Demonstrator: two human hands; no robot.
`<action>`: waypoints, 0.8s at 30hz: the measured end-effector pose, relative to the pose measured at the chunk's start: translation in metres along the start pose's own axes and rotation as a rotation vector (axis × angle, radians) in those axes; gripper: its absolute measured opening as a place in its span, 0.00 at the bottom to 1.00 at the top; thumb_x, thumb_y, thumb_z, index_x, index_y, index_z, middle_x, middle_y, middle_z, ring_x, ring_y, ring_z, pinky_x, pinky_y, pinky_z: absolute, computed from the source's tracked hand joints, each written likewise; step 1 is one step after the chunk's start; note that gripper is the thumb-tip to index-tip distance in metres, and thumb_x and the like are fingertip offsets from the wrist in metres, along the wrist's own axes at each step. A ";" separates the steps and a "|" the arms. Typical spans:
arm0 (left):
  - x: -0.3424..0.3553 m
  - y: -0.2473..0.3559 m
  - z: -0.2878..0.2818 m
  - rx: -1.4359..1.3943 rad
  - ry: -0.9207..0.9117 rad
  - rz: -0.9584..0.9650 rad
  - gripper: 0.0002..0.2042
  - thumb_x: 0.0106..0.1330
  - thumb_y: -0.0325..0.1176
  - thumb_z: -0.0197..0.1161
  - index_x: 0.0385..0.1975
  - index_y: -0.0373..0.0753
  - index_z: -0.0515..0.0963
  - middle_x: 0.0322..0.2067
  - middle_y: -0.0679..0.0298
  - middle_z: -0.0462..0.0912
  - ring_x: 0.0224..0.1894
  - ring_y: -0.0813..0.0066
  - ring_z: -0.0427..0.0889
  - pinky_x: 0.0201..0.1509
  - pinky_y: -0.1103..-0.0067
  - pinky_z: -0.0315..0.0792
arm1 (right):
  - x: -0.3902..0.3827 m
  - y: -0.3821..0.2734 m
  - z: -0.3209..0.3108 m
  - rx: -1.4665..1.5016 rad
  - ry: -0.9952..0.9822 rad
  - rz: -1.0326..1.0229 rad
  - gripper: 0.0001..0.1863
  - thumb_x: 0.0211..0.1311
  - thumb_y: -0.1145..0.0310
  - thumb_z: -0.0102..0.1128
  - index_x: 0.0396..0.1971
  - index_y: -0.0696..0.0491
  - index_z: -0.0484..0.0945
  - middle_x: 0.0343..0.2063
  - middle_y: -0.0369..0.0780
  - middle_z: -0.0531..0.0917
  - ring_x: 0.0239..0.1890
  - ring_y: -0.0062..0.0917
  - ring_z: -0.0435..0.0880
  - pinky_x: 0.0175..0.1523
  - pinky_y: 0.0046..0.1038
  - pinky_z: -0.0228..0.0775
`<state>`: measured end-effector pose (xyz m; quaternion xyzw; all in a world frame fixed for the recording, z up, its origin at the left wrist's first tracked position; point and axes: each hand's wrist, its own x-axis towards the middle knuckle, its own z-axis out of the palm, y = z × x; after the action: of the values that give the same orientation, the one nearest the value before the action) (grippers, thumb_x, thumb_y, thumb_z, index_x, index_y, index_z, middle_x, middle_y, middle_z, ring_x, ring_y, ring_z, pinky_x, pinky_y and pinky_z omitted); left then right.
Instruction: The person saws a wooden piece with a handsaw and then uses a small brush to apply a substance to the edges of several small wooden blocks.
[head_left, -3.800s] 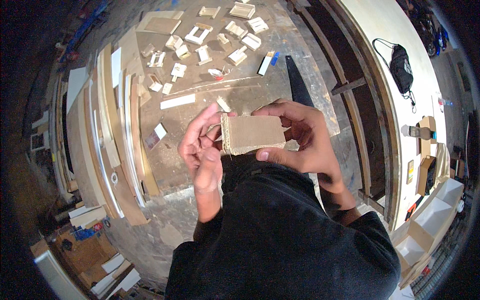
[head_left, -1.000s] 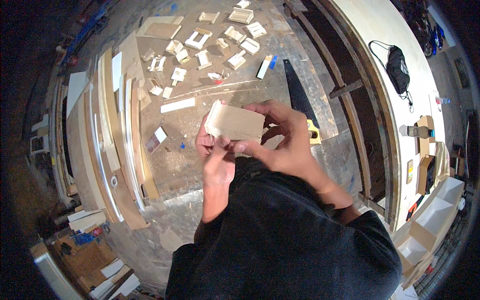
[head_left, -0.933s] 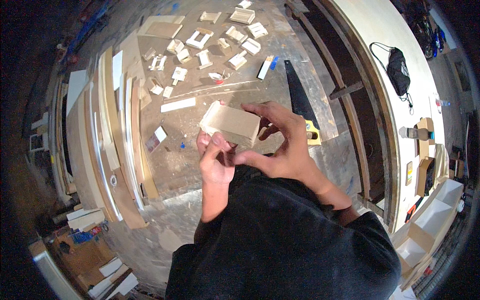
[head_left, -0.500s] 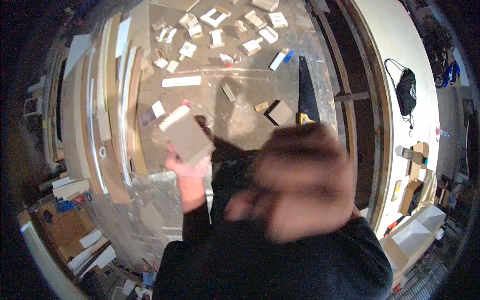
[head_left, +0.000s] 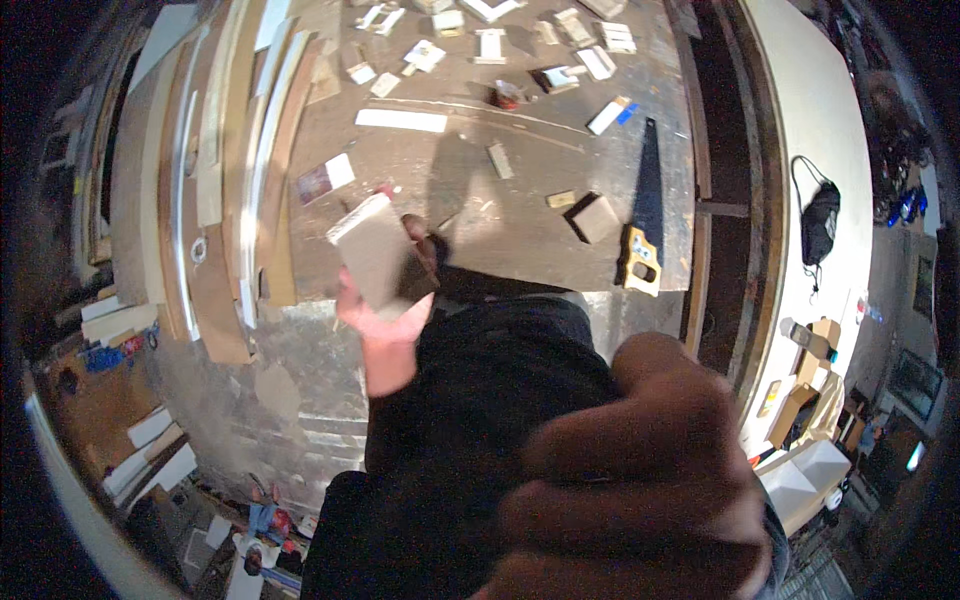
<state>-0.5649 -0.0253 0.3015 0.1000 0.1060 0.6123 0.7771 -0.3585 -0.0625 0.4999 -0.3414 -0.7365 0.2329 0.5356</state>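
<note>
My left hand [head_left: 388, 325] is closed around a squarish wooden block [head_left: 378, 258] with a pale, rough-looking edge, held up over the near edge of the workbench [head_left: 390, 170]. Close to the camera, my right hand [head_left: 650, 480] looms large with its fingers curled in. Whatever that hand holds, if anything, is hidden. A handsaw [head_left: 648, 200] with a yellowish handle lies to the right on the bench. Left of it sits a small wooden block [head_left: 595, 218] with a dark side, beside a short wood offcut [head_left: 561, 200].
Several small wooden pieces [head_left: 490, 46] are scattered at the far side, nearer than which lies a white strip [head_left: 402, 120]. Long boards [head_left: 205, 170] are stacked at left. On the pale surface at right rests a black drawstring pouch [head_left: 821, 222].
My right hand has moved down and nearer to me, uncovering the saw's handle. My left hand still grips the wooden block. The view has shifted, so the bench things sit higher and further right.
</note>
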 end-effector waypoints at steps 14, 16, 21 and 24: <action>0.017 0.093 -0.070 0.096 0.014 -0.069 0.39 0.62 0.47 0.67 0.69 0.35 0.57 0.70 0.54 0.59 0.54 0.60 0.74 0.53 0.71 0.79 | 0.025 0.033 0.084 0.177 -0.121 -0.111 0.07 0.57 0.62 0.71 0.30 0.46 0.82 0.12 0.28 0.70 0.10 0.17 0.65 0.14 0.17 0.54; 0.017 0.106 -0.082 0.116 0.044 -0.046 0.38 0.61 0.47 0.67 0.68 0.36 0.59 0.70 0.55 0.59 0.55 0.59 0.73 0.54 0.71 0.78 | 0.027 0.032 0.109 0.346 -0.067 -0.154 0.09 0.57 0.63 0.72 0.30 0.49 0.81 0.12 0.29 0.70 0.09 0.16 0.64 0.14 0.17 0.54; 0.014 0.135 -0.101 0.205 0.147 -0.028 0.39 0.58 0.52 0.68 0.67 0.40 0.62 0.62 0.54 0.69 0.58 0.59 0.72 0.61 0.70 0.73 | 0.058 -0.005 0.115 0.351 -0.058 0.192 0.08 0.51 0.68 0.68 0.26 0.56 0.81 0.14 0.34 0.73 0.12 0.20 0.70 0.15 0.22 0.59; 0.013 0.153 -0.105 0.235 0.067 -0.052 0.40 0.58 0.53 0.67 0.67 0.40 0.62 0.57 0.54 0.74 0.59 0.59 0.72 0.60 0.69 0.73 | 0.063 0.016 0.111 0.319 -0.250 0.278 0.09 0.52 0.66 0.71 0.27 0.53 0.81 0.14 0.34 0.74 0.12 0.20 0.71 0.18 0.22 0.61</action>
<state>-0.7339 0.0257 0.2443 0.1670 0.2057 0.5784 0.7715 -0.4719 -0.0024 0.4925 -0.3190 -0.6970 0.4580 0.4503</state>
